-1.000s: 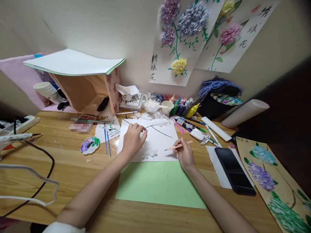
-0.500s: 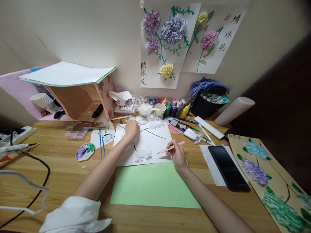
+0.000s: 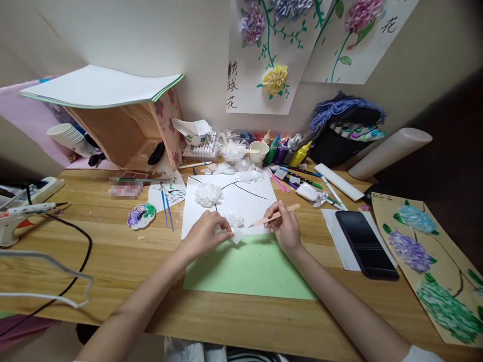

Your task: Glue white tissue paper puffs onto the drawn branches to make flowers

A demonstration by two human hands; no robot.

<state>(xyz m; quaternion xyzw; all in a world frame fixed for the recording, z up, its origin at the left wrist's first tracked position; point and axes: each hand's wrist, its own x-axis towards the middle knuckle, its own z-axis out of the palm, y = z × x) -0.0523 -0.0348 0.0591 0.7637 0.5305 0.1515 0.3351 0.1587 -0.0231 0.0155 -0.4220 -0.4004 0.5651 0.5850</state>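
My left hand pinches a small square of white tissue paper over the near edge of the white drawing sheet. In my right hand is a pencil, its dark tip pointing left, just right of a small white paper flower. Part of that flower is hidden behind my left fingers. A fuller white paper flower sits on the sheet's left side, beside drawn black branch lines. Under the sheet's near edge lies a light green sheet.
White paper scraps and a small cup stand behind the sheet. Paint bottles line the wall. A phone lies right. A paint palette and a glue gun with its black cord are left.
My left hand has come back toward me from the scraps, now holding a tissue piece, uncovering the fuller flower. My right hand still holds the pencil. The view has tilted down.
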